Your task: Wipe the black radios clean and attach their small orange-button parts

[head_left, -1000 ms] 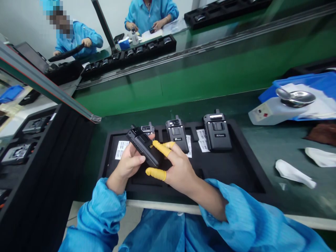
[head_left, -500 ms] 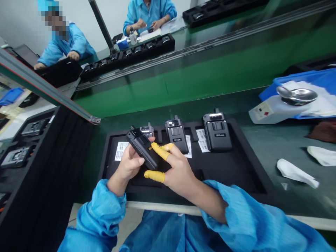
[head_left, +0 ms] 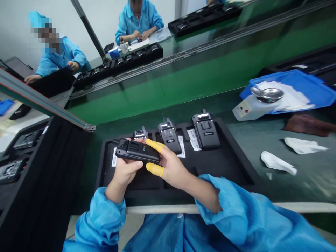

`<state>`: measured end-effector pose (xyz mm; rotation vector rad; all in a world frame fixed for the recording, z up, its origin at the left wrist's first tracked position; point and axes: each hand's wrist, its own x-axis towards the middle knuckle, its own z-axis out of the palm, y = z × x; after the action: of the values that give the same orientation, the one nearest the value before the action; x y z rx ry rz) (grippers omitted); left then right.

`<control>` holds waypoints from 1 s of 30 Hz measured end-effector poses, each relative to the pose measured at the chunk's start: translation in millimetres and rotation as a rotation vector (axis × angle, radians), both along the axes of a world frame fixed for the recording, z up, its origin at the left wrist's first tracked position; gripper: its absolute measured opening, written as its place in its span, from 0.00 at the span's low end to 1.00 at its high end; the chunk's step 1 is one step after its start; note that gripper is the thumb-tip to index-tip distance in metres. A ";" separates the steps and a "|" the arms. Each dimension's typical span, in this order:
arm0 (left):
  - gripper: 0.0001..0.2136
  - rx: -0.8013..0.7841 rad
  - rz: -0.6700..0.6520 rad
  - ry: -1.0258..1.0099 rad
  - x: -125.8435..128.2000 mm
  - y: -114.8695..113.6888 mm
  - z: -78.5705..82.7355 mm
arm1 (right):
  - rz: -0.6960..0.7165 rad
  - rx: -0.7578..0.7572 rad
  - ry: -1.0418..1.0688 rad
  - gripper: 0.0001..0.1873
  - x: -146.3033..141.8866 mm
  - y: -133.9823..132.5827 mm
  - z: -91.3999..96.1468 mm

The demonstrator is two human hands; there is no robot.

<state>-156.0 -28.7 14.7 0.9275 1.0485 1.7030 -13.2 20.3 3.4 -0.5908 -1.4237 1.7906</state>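
Note:
A black two-way radio [head_left: 136, 150] is held above the foam tray [head_left: 236, 164], its stubby antenna pointing left and its lettered face up. My left hand [head_left: 126, 170] is closed around its antenna half, thumb along the near side. My right hand [head_left: 170, 166], with yellow finger cots, grips the other end between thumb and fingers. Behind the held one, a second radio [head_left: 141, 134] is partly hidden. Two more, a middle radio [head_left: 169, 137] and a right radio [head_left: 206, 130], rest in the tray with white barcode labels [head_left: 193, 140] beside them.
At right are a blue bin [head_left: 312, 85], a white bottle [head_left: 245, 109] with a metal dish [head_left: 270, 94], white cloths [head_left: 278, 162] and a brown cloth [head_left: 307, 125]. Stacked black trays [head_left: 52, 168] stand left, under a metal post [head_left: 47, 99]. Two co-workers sit beyond the green partition [head_left: 147, 101].
The radio has turned from a steep slant to nearly level, its antenna end swinging down and left. My right fingers have closed onto its far end. The whole view has shifted slightly.

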 end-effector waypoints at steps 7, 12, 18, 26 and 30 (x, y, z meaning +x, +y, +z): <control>0.27 -0.016 0.029 -0.015 0.5 -2.0 2.4 | -0.023 0.062 0.028 0.32 -0.2 1.0 3.4; 0.27 0.009 0.008 0.002 0.8 -1.6 1.4 | -0.038 0.112 0.014 0.30 0.2 1.8 6.1; 0.27 0.009 -0.013 0.005 1.1 -1.2 2.6 | -0.052 0.098 -0.002 0.30 0.6 2.2 6.0; 0.25 0.026 -0.017 0.024 3.0 -2.2 4.3 | -0.061 0.073 0.007 0.28 3.5 1.4 1.2; 0.26 0.023 -0.007 0.058 3.8 -2.7 4.5 | -0.078 0.039 0.033 0.27 2.7 2.4 0.0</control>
<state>-152.1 -31.4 19.2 0.9993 1.0639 1.6945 -10.5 22.7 3.3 -0.5862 -1.3920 1.7006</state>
